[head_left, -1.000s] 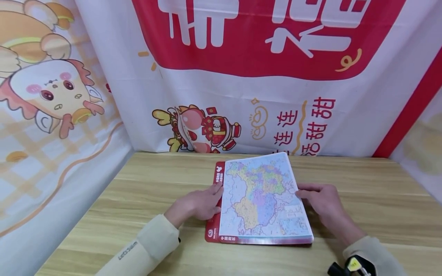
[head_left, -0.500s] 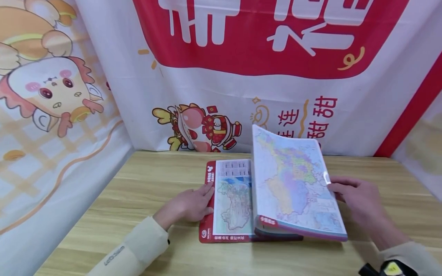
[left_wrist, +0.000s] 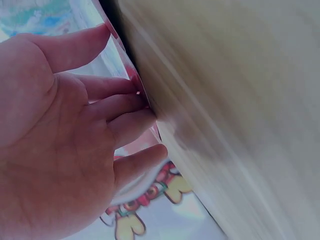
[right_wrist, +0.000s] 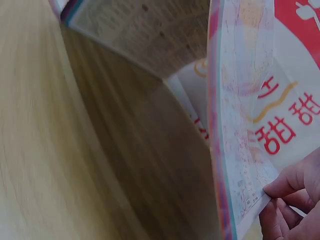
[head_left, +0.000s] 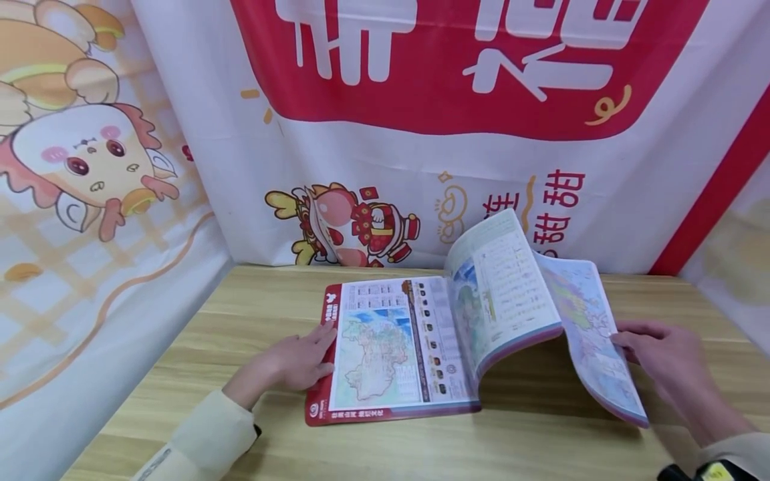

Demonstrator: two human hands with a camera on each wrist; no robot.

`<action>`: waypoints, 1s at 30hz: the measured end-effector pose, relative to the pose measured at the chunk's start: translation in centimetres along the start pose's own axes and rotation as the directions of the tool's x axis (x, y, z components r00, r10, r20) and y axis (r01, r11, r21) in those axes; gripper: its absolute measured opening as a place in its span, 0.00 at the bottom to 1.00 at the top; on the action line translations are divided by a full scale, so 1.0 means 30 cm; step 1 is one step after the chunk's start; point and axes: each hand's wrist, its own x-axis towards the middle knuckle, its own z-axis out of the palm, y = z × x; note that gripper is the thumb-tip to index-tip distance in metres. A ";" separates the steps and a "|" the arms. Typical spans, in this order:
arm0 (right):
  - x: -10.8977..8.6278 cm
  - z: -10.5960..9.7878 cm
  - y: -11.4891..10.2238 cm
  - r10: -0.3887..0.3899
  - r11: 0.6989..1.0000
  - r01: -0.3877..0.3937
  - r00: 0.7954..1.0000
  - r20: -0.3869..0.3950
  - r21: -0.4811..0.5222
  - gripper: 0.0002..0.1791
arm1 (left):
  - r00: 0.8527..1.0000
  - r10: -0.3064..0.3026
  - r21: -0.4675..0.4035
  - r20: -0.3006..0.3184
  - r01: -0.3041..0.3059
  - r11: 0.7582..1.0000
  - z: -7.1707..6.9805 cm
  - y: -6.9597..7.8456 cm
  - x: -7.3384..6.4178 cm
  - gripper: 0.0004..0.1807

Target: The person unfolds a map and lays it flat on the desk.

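A map booklet [head_left: 375, 357] with a red border lies on the wooden table, its pages spread apart. My left hand [head_left: 295, 361] rests on the booklet's left red edge. In the left wrist view that hand [left_wrist: 75, 125] has its fingers extended against the edge. A curved middle section of pages [head_left: 505, 287] stands raised off the table. To its right a glossy map leaf [head_left: 592, 334] bends downward, and my right hand [head_left: 668, 354] pinches its outer edge. The right wrist view shows thumb and fingers of the right hand [right_wrist: 295, 205] gripping the leaf's corner.
The light wooden table [head_left: 421, 451] extends around the booklet. Behind it hangs a white and red printed cloth [head_left: 361, 160], which the raised pages partly cover. Another patterned cloth [head_left: 144, 314] borders the table on the left.
My right hand has moved right, drawing the top map leaf off the pages underneath; the middle section now curves up separately. The left hand and booklet edge have shifted left.
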 end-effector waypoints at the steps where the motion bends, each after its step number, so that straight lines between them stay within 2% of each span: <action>1: 0.004 -0.005 0.008 -0.009 1.000 0.008 1.000 -0.012 -0.012 0.29 | 1.000 -0.010 -0.013 -0.002 0.010 1.000 0.001 -0.014 -0.003 0.43; 5: 0.016 -0.018 0.043 -0.047 0.995 0.042 0.997 -0.061 -0.091 0.28 | 0.999 -0.044 -0.012 0.001 0.044 0.999 0.000 -0.078 -0.016 0.44; 8: 0.022 -0.026 0.068 -0.051 0.986 0.039 0.996 -0.072 -0.162 0.27 | 0.997 -0.075 0.008 -0.004 0.075 0.997 -0.009 -0.123 -0.030 0.44; 13: 0.029 -0.040 0.091 -0.021 0.974 0.004 0.997 -0.070 -0.227 0.27 | 0.990 -0.138 -0.002 -0.037 0.138 0.990 -0.026 -0.186 -0.052 0.46; 21: 0.021 -0.025 0.104 0.077 0.951 -0.098 0.994 -0.083 -0.292 0.28 | 0.967 -0.250 -0.009 -0.047 0.250 0.968 -0.032 -0.271 -0.060 0.48; 26: 0.013 -0.022 0.109 0.066 0.936 -0.097 0.993 -0.103 -0.338 0.28 | 0.961 -0.269 -0.010 -0.062 0.269 0.963 -0.033 -0.323 -0.061 0.52; 30: 0.010 -0.021 0.112 0.036 0.926 -0.080 0.991 -0.125 -0.369 0.27 | 0.963 -0.263 -0.022 -0.053 0.262 0.965 -0.041 -0.342 -0.062 0.54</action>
